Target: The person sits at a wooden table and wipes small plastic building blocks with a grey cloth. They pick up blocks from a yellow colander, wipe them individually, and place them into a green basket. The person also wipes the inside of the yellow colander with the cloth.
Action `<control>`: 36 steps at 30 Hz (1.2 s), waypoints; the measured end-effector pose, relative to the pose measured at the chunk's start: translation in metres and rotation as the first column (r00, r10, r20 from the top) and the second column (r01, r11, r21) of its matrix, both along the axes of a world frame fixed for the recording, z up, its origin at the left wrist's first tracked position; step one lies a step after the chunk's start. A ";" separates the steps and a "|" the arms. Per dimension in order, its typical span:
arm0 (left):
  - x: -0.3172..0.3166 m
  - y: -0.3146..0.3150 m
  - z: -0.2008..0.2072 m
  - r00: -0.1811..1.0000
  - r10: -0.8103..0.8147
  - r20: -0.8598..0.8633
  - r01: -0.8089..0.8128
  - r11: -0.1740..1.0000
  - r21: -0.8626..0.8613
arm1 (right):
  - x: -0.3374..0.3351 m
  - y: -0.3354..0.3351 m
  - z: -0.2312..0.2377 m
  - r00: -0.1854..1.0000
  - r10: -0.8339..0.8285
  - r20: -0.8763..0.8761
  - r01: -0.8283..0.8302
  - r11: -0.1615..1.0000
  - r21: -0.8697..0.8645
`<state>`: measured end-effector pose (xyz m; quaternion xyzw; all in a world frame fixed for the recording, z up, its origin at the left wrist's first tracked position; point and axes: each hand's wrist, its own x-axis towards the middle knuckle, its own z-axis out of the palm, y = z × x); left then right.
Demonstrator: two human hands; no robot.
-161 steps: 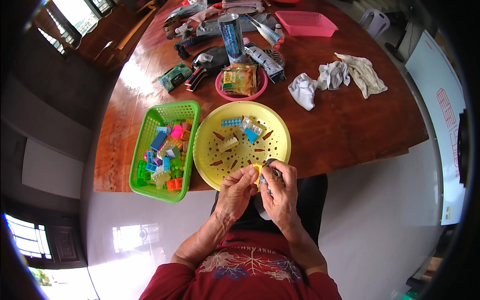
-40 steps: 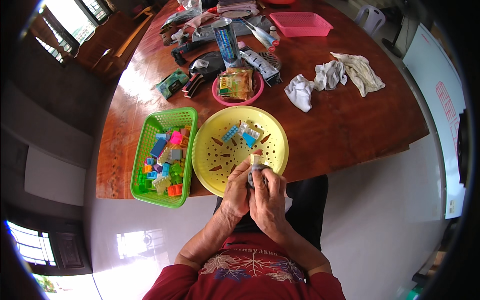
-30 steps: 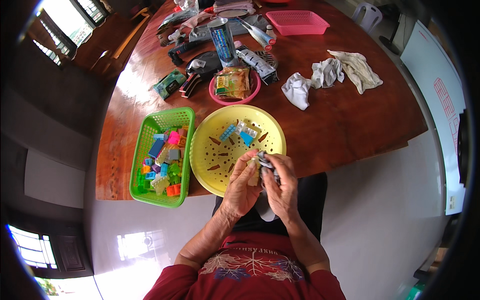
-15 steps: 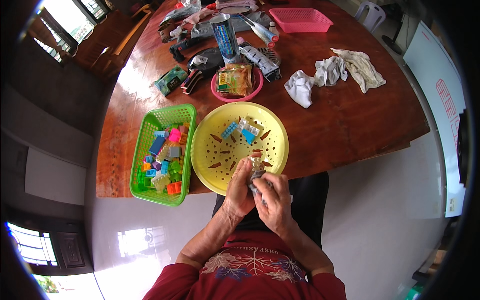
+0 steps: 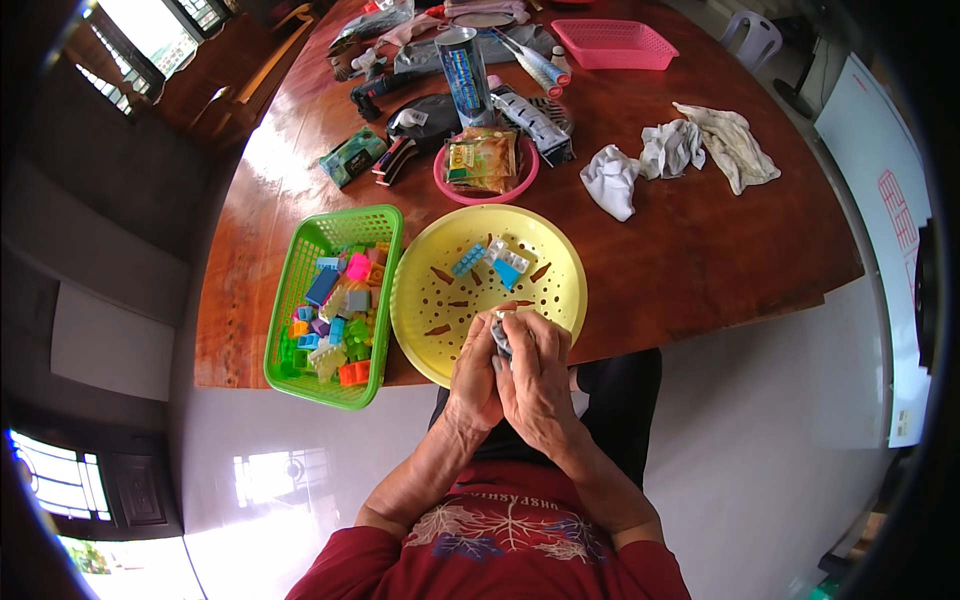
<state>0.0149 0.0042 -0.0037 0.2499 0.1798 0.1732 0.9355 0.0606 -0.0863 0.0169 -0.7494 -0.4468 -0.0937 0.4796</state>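
My left hand [image 5: 474,378] and my right hand [image 5: 539,382] are closed together over the near rim of a yellow basin [image 5: 420,290] with holes in it. Between them is a cream toy building block [image 5: 504,312], mostly covered by fingers; only a sliver shows at the top. A grey cloth [image 5: 501,341] is bunched against it, its edge peeking out between my palms. The right fingers fold over the cloth and the block's top. Inside the basin lie a light blue block [image 5: 469,259], a white block [image 5: 516,255] and a blue piece [image 5: 508,273].
Left of the basin stands a green basket [image 5: 392,300] with several colourful blocks. Behind are a pink bowl [image 5: 487,199] holding food packets, a blue tube [image 5: 464,78], white cloths [image 5: 609,183] and a pink basket [image 5: 615,57]. The table's front edge [image 5: 640,345] runs beside my knees.
My right hand has moved up and over the block, covering its studs and most of the grey cloth. The whole view has shifted slightly; the basin's pieces have stayed put.
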 end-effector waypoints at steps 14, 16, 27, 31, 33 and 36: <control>0.004 -0.007 0.004 0.996 -0.017 0.092 0.019 0.999 -0.026 | 0.005 -0.004 0.002 0.989 -0.019 -0.146 0.057 0.964 0.261; 0.004 -0.003 0.004 0.989 -0.024 0.146 0.027 1.000 -0.016 | 0.009 0.006 0.002 0.974 -0.087 -0.209 0.150 0.940 0.308; 0.005 -0.006 -0.015 0.998 0.060 -0.024 -0.057 0.991 0.119 | -0.003 0.000 -0.011 0.965 -0.019 -0.260 0.057 0.989 0.139; 0.003 0.001 -0.014 0.997 0.007 -0.080 -0.012 0.998 -0.062 | -0.020 -0.019 -0.020 0.982 0.055 -0.181 -0.033 0.992 0.121; 0.001 -0.001 -0.006 0.996 -0.025 -0.089 0.020 0.998 -0.057 | -0.019 -0.019 -0.019 0.991 0.024 -0.130 -0.004 0.988 0.154; 0.004 -0.006 -0.009 0.998 -0.040 -0.046 0.038 0.998 -0.046 | -0.010 -0.012 -0.013 0.996 -0.052 -0.074 0.067 0.975 0.213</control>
